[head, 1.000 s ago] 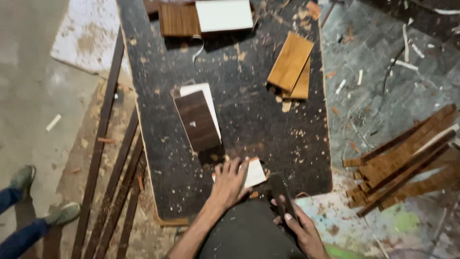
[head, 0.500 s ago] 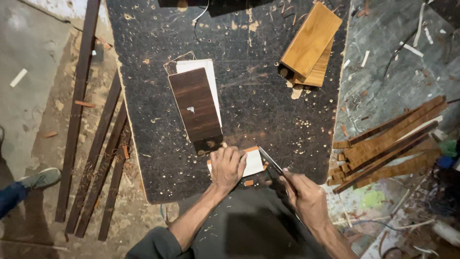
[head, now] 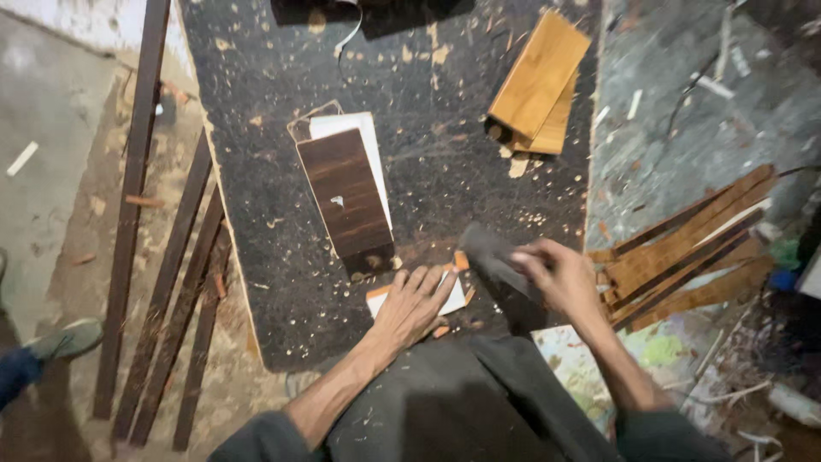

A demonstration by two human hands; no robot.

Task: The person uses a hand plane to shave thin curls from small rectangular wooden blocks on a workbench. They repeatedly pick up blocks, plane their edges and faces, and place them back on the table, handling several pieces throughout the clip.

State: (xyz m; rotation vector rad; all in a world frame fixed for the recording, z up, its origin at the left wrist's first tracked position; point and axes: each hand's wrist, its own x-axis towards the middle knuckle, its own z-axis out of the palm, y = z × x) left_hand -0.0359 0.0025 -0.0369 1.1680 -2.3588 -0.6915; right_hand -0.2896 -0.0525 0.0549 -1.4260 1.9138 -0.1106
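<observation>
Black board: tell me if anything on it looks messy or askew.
Pale wood chips are strewn over the black board. The dark panel sits skewed on a white sheet. The left hand presses a small white piece; the right hand grips a blurred tool.

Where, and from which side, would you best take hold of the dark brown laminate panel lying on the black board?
Probably by the long left edge of the dark brown laminate panel, coming from the left. It lies flat, so only its edges offer a grip. A white panel lies under its right side, and the left hand crowds its near end.
</observation>
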